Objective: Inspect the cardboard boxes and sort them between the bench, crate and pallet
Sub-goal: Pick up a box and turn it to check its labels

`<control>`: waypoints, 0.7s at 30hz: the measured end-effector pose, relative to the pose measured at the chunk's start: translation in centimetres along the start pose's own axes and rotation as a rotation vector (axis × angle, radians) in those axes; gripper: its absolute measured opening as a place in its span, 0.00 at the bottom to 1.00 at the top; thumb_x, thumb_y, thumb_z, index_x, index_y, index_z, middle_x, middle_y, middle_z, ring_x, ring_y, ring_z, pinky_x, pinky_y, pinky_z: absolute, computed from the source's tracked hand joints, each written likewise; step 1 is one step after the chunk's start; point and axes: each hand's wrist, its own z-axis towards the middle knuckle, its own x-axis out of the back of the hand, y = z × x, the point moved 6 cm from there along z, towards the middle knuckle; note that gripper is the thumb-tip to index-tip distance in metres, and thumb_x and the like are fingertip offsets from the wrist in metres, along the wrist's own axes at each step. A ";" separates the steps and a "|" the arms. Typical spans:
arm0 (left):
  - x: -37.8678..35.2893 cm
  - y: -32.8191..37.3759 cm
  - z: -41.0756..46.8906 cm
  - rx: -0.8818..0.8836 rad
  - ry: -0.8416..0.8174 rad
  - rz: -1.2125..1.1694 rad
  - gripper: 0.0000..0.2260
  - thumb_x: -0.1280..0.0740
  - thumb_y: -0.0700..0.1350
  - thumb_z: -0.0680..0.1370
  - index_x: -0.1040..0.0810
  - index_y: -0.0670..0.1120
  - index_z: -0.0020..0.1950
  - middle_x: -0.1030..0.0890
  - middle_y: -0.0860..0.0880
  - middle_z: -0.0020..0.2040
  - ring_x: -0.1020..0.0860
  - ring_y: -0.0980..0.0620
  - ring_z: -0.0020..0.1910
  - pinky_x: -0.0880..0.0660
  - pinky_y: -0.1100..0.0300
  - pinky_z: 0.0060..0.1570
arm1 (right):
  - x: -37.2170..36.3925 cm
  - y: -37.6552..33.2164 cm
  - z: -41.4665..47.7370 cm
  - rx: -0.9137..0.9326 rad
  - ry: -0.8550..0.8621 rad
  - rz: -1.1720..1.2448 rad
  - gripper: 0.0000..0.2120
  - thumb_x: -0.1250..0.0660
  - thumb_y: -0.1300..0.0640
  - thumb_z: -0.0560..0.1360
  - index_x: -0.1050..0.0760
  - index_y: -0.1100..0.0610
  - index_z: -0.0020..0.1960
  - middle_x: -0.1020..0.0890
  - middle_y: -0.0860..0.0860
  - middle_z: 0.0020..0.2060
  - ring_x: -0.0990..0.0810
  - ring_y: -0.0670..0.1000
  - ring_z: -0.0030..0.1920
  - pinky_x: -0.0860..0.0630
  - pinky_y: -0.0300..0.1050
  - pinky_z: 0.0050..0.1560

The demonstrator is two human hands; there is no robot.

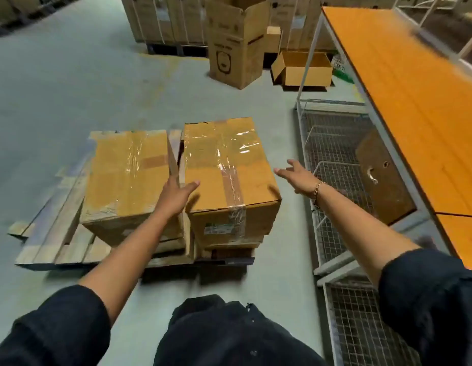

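Scene: I lean over the pallet on the warehouse floor, both arms out toward the right taped box.
Left hand: fingers spread apart, at the box's near-left top edge; contact looks light, no grip yet.
Right hand: fingers apart, in the air just beside the box's right side, empty.
Progress: early, I'd judge. Nothing lifted; bench top bare.
Done so far: one brown box lies in the wire crate under the bench.
Left to do: inspect and sort both pallet boxes, incl. the left taped box.
Count: taped boxes on pallet 2; box in crate 1; pallet 1; open cartons in bkgd 2.
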 end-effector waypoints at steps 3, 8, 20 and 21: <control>-1.9 -2.8 0.9 0.146 -0.097 -0.209 0.53 0.29 0.75 0.65 0.40 0.51 0.83 0.30 0.48 0.79 0.30 0.43 0.75 0.34 0.44 0.75 | -2.8 1.1 0.7 -0.084 -0.026 0.162 0.37 0.35 0.42 0.80 0.46 0.53 0.82 0.36 0.54 0.78 0.33 0.58 0.75 0.31 0.52 0.64; -3.8 -2.8 0.9 0.152 -0.035 -0.434 0.32 0.27 0.55 0.78 0.33 0.53 0.80 0.23 0.53 0.69 0.26 0.50 0.68 0.31 0.54 0.69 | -5.7 1.8 1.0 -0.013 -0.020 0.342 0.18 0.30 0.47 0.79 0.33 0.38 0.65 0.20 0.48 0.64 0.21 0.49 0.62 0.26 0.54 0.69; -11.4 20.0 -4.1 -0.204 -0.366 -0.441 0.22 0.29 0.51 0.81 0.27 0.54 0.74 0.17 0.52 0.65 0.19 0.50 0.64 0.24 0.53 0.62 | 15.3 2.3 -13.4 0.109 0.474 0.479 0.37 0.28 0.50 0.77 0.42 0.47 0.81 0.25 0.43 0.68 0.26 0.49 0.67 0.29 0.47 0.69; -12.8 22.6 -5.3 -0.252 -0.394 -0.431 0.21 0.30 0.51 0.81 0.27 0.55 0.74 0.17 0.52 0.64 0.19 0.50 0.63 0.23 0.54 0.58 | 17.6 3.0 -15.8 0.122 0.532 0.530 0.35 0.28 0.53 0.78 0.40 0.46 0.80 0.24 0.40 0.63 0.23 0.47 0.65 0.27 0.45 0.67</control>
